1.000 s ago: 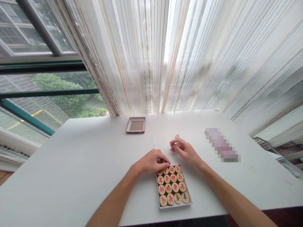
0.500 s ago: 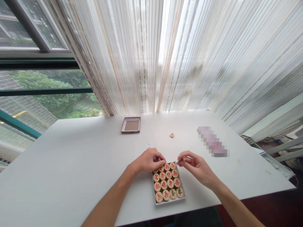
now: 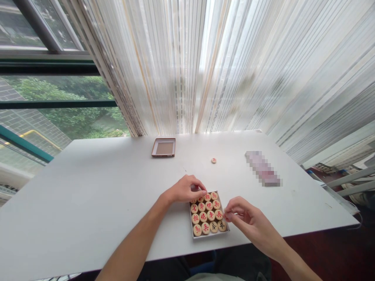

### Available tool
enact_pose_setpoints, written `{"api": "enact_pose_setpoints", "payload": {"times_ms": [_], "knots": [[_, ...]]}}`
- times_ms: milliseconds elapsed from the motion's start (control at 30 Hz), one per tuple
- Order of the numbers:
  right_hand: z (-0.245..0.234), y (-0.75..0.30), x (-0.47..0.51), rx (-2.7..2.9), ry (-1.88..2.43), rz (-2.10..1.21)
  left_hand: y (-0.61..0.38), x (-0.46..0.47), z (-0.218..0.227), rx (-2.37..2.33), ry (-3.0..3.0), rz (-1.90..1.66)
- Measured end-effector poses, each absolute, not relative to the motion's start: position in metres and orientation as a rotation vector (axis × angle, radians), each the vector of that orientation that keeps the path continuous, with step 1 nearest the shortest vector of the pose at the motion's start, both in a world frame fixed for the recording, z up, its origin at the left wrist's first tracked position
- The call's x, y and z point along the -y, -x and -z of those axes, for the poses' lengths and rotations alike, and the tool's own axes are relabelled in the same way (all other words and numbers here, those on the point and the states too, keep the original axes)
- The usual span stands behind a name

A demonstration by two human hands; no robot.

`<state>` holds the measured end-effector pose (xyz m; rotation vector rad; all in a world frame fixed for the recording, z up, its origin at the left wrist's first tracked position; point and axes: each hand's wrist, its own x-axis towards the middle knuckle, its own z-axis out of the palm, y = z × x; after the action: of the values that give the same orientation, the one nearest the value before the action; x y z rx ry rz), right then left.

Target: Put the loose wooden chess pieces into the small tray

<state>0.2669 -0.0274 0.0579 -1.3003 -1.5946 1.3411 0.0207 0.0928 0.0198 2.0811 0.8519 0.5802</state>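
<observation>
A shallow square box [image 3: 209, 235] lies on the table before me, holding rows of round wooden Chinese chess pieces [image 3: 211, 215]. Most bear red characters; two in the near row are black. My left hand [image 3: 187, 189] is closed at the box's far left corner, thumb over the far row, partly covering pieces there. Just beside the right edge of the box is my right hand [image 3: 240, 212], its thumb and fingertips pinched together; whatever may be between them is hidden. One loose red chess piece [image 3: 213, 160] lies beyond the box.
A brown-rimmed box lid [image 3: 163, 148] lies open side up at the back of the white table [image 3: 96, 195]. A blurred-out pinkish oblong item [image 3: 263, 168] rests at the right. Striped curtains [image 3: 187, 70] hang behind the table, with a window at the left.
My right hand has moved toward me, from the box's far right corner down along its right side. The left hand stays at the far left corner. The view has tilted slightly downward.
</observation>
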Motion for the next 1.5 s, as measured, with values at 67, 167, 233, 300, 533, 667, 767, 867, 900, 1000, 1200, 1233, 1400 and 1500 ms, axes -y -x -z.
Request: {"api": "enact_pose_setpoints", "payload": {"times_ms": [67, 167, 233, 300, 533, 667, 767, 867, 900, 1000, 1200, 1233, 1400, 1500], "knots": [[-0.059, -0.263, 0.031, 1.611, 1.311, -1.381, -0.021, -0.093, -0.019, -0.844, -2.076, -0.59], [-0.06, -0.259, 0.036, 1.658, 1.325, -1.404, -0.021, -0.092, -0.018, -0.847, -2.063, -0.606], [-0.06, -0.256, 0.038, 1.721, 1.359, -1.369, -0.022, -0.092, -0.018, -0.852, -2.067, -0.612], [-0.058, -0.252, 0.039, 1.796, 1.419, -1.286, -0.021, -0.092, -0.019, -0.853, -2.079, -0.61], [-0.039, -0.235, 0.042, 1.932, 1.539, -0.967, -0.021, -0.092, -0.02, -0.844, -2.095, -0.597], [-0.027, -0.233, 0.047, 1.999, 1.542, -0.795, -0.021, -0.092, -0.021, -0.849, -2.097, -0.616], [-0.017, -0.232, 0.049, 2.045, 1.522, -0.659, -0.021, -0.091, -0.021, -0.85, -2.092, -0.614], [-0.01, -0.231, 0.05, 2.064, 1.494, -0.559, -0.021, -0.091, -0.021, -0.837, -2.092, -0.609], [-0.008, -0.23, 0.05, 2.069, 1.482, -0.54, -0.021, -0.092, -0.021, -0.828, -2.091, -0.612], [-0.006, -0.228, 0.052, 2.075, 1.459, -0.529, -0.02, -0.092, -0.019, -0.806, -2.079, -0.626], [-0.024, -0.241, 0.03, 2.005, 1.495, -0.466, -0.021, -0.091, -0.018, -0.849, -2.052, -0.617], [-0.028, -0.245, 0.018, 1.987, 1.495, -0.414, -0.021, -0.091, -0.018, -0.869, -2.051, -0.619], [-0.032, -0.27, -0.076, 1.94, 1.466, -0.28, -0.022, -0.091, -0.018, -0.971, -1.994, -0.674], [-0.022, -0.279, -0.13, 1.96, 1.499, -0.32, -0.023, -0.091, -0.017, -1.008, -1.944, -0.709]]}}
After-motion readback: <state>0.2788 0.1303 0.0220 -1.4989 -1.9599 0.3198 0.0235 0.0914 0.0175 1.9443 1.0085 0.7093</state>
